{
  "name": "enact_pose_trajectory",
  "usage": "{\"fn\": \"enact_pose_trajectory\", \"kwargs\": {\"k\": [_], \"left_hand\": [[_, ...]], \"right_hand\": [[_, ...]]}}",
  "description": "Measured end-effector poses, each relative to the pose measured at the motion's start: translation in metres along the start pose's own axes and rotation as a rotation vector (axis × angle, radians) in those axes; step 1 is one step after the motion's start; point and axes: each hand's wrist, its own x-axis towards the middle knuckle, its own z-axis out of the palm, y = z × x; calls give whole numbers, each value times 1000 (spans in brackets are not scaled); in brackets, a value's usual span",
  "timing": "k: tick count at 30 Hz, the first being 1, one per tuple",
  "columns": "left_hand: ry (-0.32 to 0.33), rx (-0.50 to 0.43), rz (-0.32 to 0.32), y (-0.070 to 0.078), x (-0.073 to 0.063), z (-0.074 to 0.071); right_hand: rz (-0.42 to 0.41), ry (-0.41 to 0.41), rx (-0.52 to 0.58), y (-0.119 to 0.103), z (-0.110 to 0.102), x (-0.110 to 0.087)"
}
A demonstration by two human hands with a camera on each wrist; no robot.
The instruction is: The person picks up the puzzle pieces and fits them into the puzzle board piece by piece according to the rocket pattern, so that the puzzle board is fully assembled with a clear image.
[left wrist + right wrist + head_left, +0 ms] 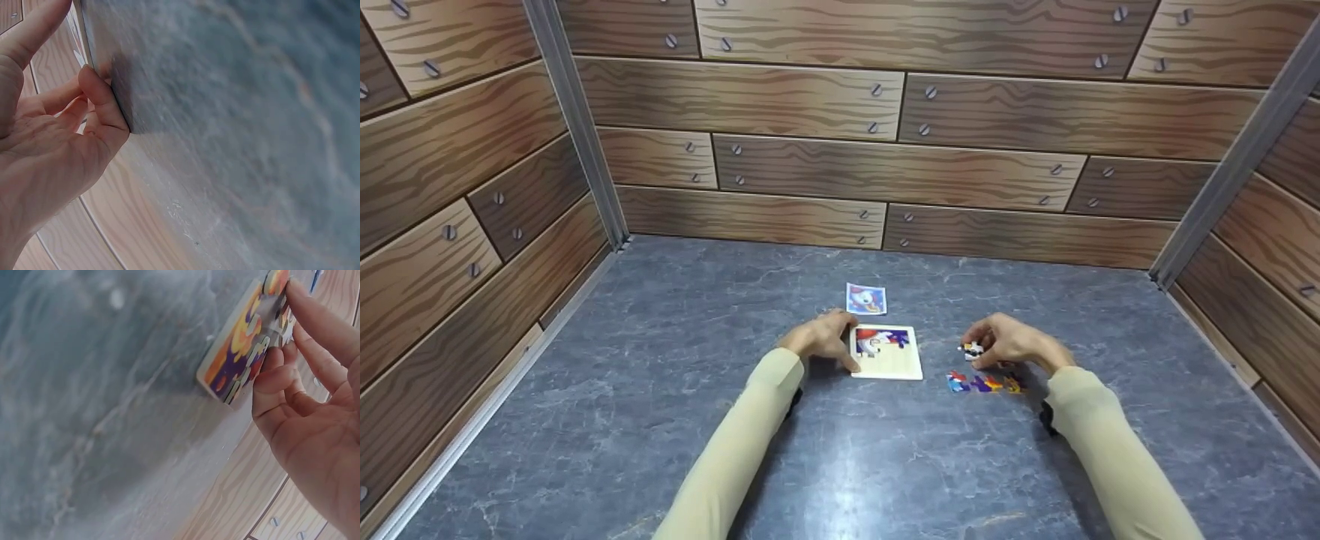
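Observation:
A pale jigsaw puzzle tray lies flat on the table, with red, white and purple pieces across its upper part and bare wood below. At its left side, my left hand holds the tray, thumb near the lower corner and a finger near the upper one. My right hand pinches a white, black and yellow puzzle piece between thumb and fingers, right of the tray. Beneath that hand lie several loose puzzle pieces; an orange and purple piece shows close by its fingers in the right wrist view.
Beyond the tray lies a small picture card with a white figure on blue. The grey marbled table is bounded by wood-plank-patterned walls at the back and both sides, with metal posts at the corners.

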Motion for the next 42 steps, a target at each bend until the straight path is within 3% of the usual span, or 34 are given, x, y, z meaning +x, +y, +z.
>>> {"fn": "enact_pose_trajectory", "kwargs": {"k": [12, 19, 25, 33, 42], "left_hand": [[6, -11, 12, -1, 0, 1], [4, 2, 32, -1, 0, 1], [0, 4, 29, -1, 1, 1], [4, -24, 0, -1, 0, 1], [-10, -25, -11, -1, 1, 1]], "right_hand": [[-61, 40, 29, -2, 1, 1], [18, 67, 89, -9, 3, 4], [19, 84, 153, -16, 8, 8], [44, 36, 238, -28, 14, 15], [53, 23, 251, -51, 27, 23]]}}
